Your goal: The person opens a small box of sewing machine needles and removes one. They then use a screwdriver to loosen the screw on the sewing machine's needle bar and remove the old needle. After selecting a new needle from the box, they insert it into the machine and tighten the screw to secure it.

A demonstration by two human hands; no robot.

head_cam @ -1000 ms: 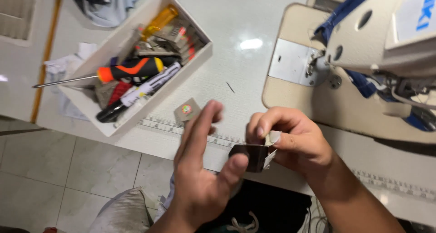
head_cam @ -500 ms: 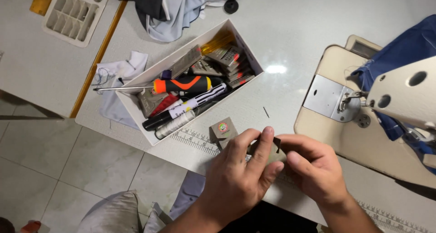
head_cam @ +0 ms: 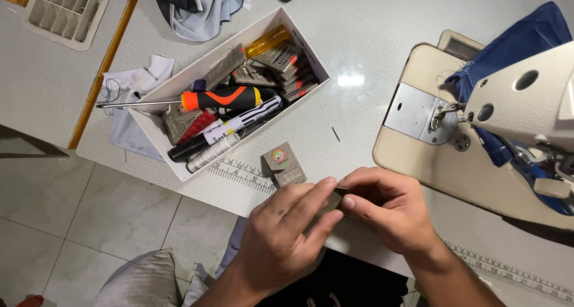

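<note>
While both pinch a small dark packet — left hand | right hand | tool tray near.

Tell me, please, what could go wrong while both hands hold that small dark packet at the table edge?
The small dark packet is pinched by the left hand and right hand right over the table edge, so anything slipping out could fall to the floor. A thin loose needle lies nearby and might prick a finger.

Small packets near my fingers

I see two grey packets, one with a round colourful label, just left of my fingertips; more grey packets farther up in the box.
</note>
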